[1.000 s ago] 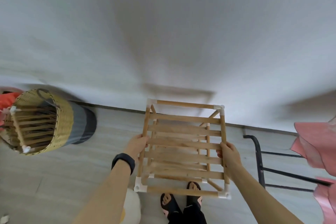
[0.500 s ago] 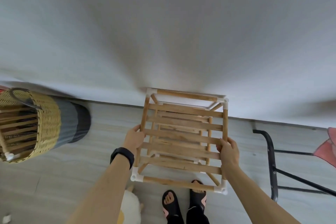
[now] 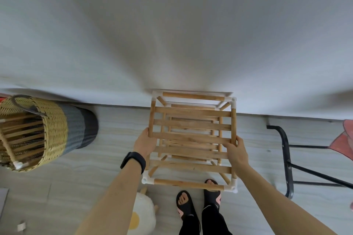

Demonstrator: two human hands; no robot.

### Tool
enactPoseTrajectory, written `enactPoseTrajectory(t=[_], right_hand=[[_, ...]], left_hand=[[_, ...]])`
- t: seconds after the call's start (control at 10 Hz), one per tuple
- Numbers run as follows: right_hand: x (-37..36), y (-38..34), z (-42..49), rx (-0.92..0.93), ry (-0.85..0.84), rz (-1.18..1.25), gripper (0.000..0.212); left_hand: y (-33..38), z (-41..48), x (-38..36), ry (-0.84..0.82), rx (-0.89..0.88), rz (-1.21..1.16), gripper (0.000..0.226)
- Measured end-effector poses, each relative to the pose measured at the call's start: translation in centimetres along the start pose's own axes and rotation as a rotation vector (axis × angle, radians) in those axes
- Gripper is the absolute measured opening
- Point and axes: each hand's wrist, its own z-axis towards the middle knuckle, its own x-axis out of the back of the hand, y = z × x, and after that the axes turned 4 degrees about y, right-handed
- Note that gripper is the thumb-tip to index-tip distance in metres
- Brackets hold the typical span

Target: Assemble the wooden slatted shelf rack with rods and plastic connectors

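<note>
While both bare forearms reach up from the bottom of the frame, the left hand [image 3: 146, 144] grips the left side rail of the wooden rack [image 3: 192, 137] about halfway along, its fingers curled round the rod. A black wristband [image 3: 133, 161] sits just below that hand. On the other side the right hand [image 3: 236, 150] holds the right rail at much the same height, with the thumb laid up along the rod and the fingers wrapped beneath it.

Seen from above, the rack fills the centre of the frame, just above the person's black sandals [image 3: 184, 202]. Its far edge lies at the foot of the white wall [image 3: 172, 34]; whether it touches the wall, or stands on the floor, cannot be told. Flat pale slats run across the top tier between the two side rails, and a second slatted tier shows through the gaps beneath. Round rods close the near and far ends, joined at the corners by white plastic connectors [image 3: 147, 179].

A woven basket [image 3: 55, 129] holding more wooden parts lies at the left edge.
</note>
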Motion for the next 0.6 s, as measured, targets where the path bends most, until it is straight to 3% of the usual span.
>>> enactPoseTrajectory(t=[0.1,0.3,0.4,0.5,0.6], right_hand=[[1.5,-1.6,-1.9,0.117,-0.039,-0.301,0.064],[5.4,-7.5,-9.8,0.347,-0.230,-0.893,0.054],[8.4,-12.1,-15.1,0.503,-0.225,-1.013,0.058],[11.5,-16.9,-20.4,0.741,-0.064,-1.014,0.052],[14.9,-22.4,-25.7,0.995,0.149,-0.806,0.049]], left_hand=[[1.3,-2.9,0.7,-0.056,-0.097,0.167,0.050],[4.2,-11.4,2.5,-0.208,-0.338,0.506,0.051],[6.3,-16.6,4.4,-0.083,-0.495,0.634,0.053],[9.1,-21.4,7.2,0.065,-0.674,0.625,0.056],[12.7,-25.4,11.8,0.263,-0.852,0.595,0.059]])
